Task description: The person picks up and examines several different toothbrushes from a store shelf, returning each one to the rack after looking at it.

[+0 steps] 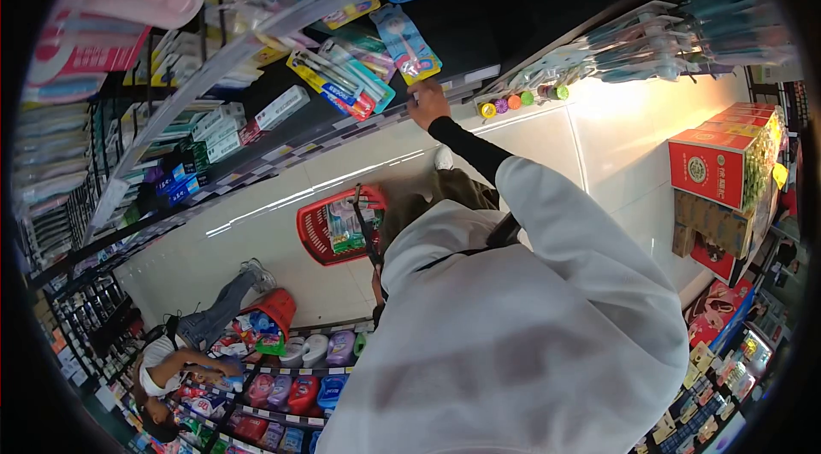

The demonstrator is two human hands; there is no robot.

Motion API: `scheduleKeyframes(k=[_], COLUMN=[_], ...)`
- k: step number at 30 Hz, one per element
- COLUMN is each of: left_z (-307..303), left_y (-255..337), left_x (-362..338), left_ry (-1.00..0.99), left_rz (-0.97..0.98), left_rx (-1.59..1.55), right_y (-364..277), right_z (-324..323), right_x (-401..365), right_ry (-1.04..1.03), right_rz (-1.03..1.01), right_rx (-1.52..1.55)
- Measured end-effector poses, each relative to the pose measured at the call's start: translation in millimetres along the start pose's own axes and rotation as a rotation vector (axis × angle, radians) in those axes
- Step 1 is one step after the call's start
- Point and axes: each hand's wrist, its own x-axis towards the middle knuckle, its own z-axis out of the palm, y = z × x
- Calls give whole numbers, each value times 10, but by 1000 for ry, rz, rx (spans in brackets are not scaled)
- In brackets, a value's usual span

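Shop aisle, viewed from above through a strongly curved lens. The right hand (425, 102), on a black-sleeved arm coming out of a white garment (530, 334), is raised to the shelf rail at upper centre of the frame. Its fingers are bent against the lower end of a hanging toothbrush blister pack (407, 42). Contact is apparent, but whether the fingers are pinching the pack cannot be determined. The pack hangs among similar carded toothbrushes (342, 82) just to its left. The left hand (375, 281) shows only as a sliver of skin at the edge of the white garment, left of centre, so its degree of closure cannot be told. A black handle (368, 232) runs up from that spot to a red shopping basket (318, 232), which holds packaged goods and hangs above the pale tiled floor (282, 189). A row of small round coloured containers (513, 101) sits on the shelf edge just right of the right hand. Boxed toothpaste (256, 120) fills the shelves at left. Red cartons (714, 168) are stacked at the right edge. At lower left a second person (175, 356) crouches beside another red basket (274, 309), in front of shelves of coloured refill pouches (299, 390).
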Motion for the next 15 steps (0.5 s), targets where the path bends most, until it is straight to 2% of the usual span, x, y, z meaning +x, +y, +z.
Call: scheduleKeyframes(k=[2, 4, 10, 11, 12, 14, 15], left_z=[44, 86, 199, -246, -218, -22, 36], left_y=[-7, -4, 22, -599, -553, -192, 50], left_x=[-1, -6, 18, 413, 431, 418, 399], left_ry=[9, 25, 89, -221, -214, -124, -101], left_rz=[35, 75, 245, -78, -66, -16, 91], left_rx=[42, 81, 175, -402, -403, -43, 446], right_y=[-3, 18, 145, 112, 94, 95, 79], right_z=[-117, -167, -25, -26, -13, 51, 63], right_x=[211, 399, 726, 763, 768, 764, 746], right_ry=[-26, 97, -4, -40, -78, -80, -92], right_rz=[43, 108, 173, 157, 143, 142, 151], right_rx=[-64, -212, -335, -350, -365, -341, -385])
